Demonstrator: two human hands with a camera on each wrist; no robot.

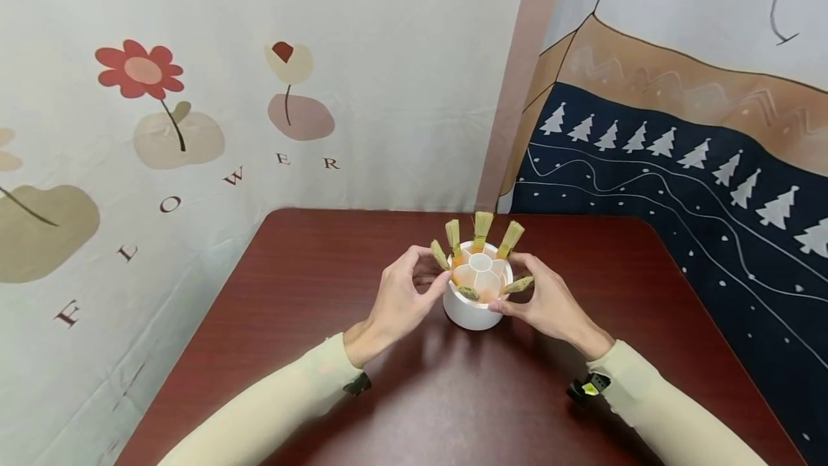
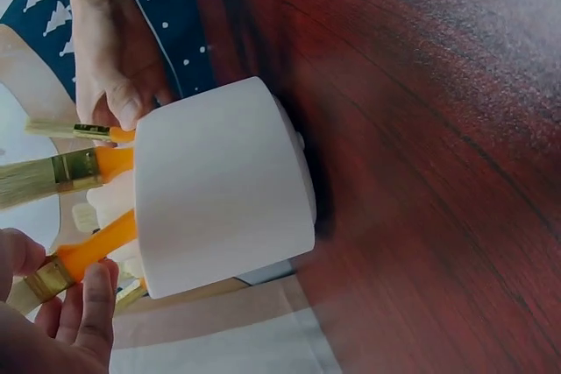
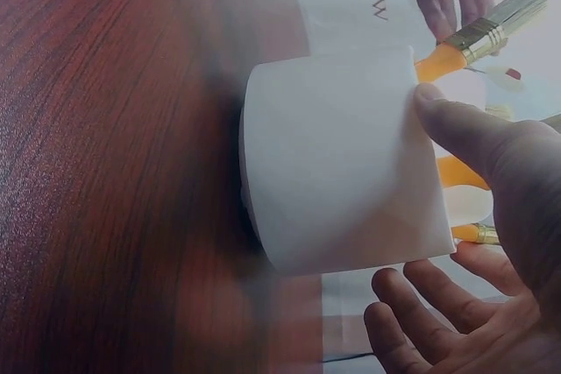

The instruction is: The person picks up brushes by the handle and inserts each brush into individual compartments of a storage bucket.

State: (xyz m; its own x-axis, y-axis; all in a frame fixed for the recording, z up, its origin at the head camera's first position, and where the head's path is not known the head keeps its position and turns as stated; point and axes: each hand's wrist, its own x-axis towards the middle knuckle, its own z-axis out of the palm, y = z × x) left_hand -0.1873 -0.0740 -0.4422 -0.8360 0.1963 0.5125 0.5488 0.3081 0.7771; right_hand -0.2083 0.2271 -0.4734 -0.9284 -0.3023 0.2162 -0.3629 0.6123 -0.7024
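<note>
A round white divided holder [image 1: 474,315] stands on the table, its compartments set around a central ring. Several paintbrushes lean outward in it, bristles up, among them a wide one [image 1: 481,225] at the back. My left hand [image 1: 402,297] is at the holder's left side. In the left wrist view its thumb and fingers pinch an orange-handled paintbrush [image 2: 92,241] whose lower end is hidden inside the holder. My right hand [image 1: 550,300] spans the holder's right side, beside a tilted brush [image 1: 520,285]. Its thumb [image 3: 456,120] rests at the rim, with the other fingers around the side.
The dark red-brown table [image 1: 310,279] extends around the holder. Behind it hangs a pale cloth [image 1: 401,78] with flower prints and letters. A dark blue cloth with white trees [image 1: 621,171] covers the right side.
</note>
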